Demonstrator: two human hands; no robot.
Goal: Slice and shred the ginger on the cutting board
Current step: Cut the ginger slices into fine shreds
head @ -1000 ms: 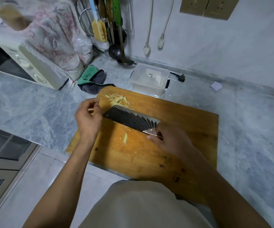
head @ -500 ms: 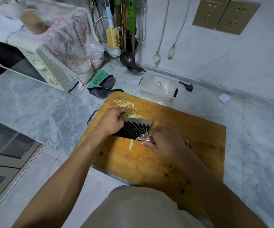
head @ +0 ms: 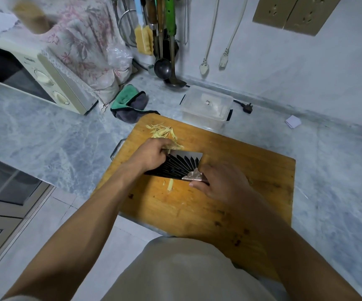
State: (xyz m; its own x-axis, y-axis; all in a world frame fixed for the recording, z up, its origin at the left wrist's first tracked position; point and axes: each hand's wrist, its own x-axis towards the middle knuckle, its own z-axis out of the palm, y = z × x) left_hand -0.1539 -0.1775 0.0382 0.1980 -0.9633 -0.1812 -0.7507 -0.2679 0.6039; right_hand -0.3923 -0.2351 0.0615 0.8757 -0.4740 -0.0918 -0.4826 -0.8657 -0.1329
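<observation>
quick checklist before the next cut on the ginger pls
1. Right hand grips the knife handle: ok.
2. Left hand fingers curled at the blade's far end, over the ginger: ok, though the fingertips' gap from the edge is hidden: cannot tell.
3. Ginger piece under the left hand ready to cut: cannot tell, hand covers it.
4. Shredded ginger piled at the board's far corner, out of the blade's path: ok.
5. Stray ginger strip near the knife handle: not ok, sweep it to the pile.
6. Cutting board lies flat on the counter: ok.
</observation>
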